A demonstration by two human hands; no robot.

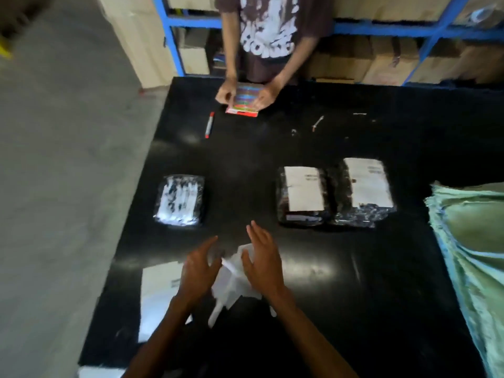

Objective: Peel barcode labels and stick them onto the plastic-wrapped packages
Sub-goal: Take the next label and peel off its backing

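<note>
**Hands over the label backing, one package unlabelled**

Head view: both hands hover low over the near part of the black table [341,282]. The left hand [197,271] and right hand [263,261] have their fingers spread and loose, with a crumpled piece of white paper [231,279] between and under them. It looks like peeled label backing, though blur makes it hard to say whether either hand actually pinches it. Just left of the left wrist lies a flat white label sheet [158,290], its long axis running away from the person.

The bare wrapped package [180,199] sits ahead and to the left, so the left hand is nearer. Ahead to the right, two more packages lie side by side, the near labelled package [301,196] and the far labelled package [365,190], each already carrying a white label. Nothing stands between the hands and the bare package.

Across the table a second person [267,36] handles a colourful packet [244,100]; a red marker [209,125] lies beside it. Green sacks [469,241] crowd the right edge.
</note>
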